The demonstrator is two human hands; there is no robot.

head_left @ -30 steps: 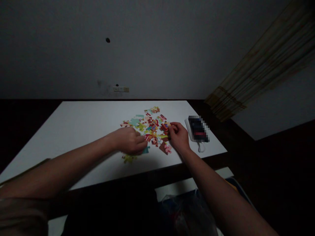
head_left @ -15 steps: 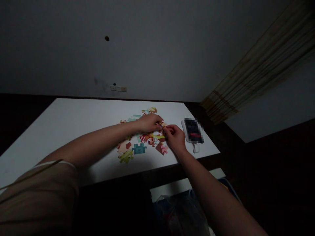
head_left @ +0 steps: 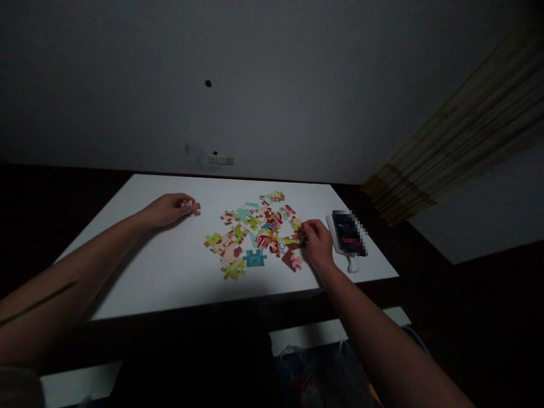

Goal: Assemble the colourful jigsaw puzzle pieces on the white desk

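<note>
A heap of colourful jigsaw pieces (head_left: 259, 229) lies on the white table (head_left: 170, 272). My left hand (head_left: 166, 208) rests on the table well to the left of the heap, fingers closed on a small colourful puzzle piece (head_left: 191, 206). My right hand (head_left: 318, 243) sits at the heap's right edge, fingers pinched on pieces there (head_left: 297, 238). A teal piece (head_left: 255, 258) and a brown-pink piece (head_left: 293, 260) lie at the near side of the heap.
A dark phone on a white base (head_left: 348, 232) lies right of my right hand, near the table's right edge. A wall with a socket plate (head_left: 221, 160) stands behind the table. A curtain (head_left: 459, 136) hangs at the right. Below the near edge is a bag (head_left: 314, 368).
My left hand has drawn away from the heap's right side to the left across the table, carrying a piece. My right hand has stayed at the heap's right edge.
</note>
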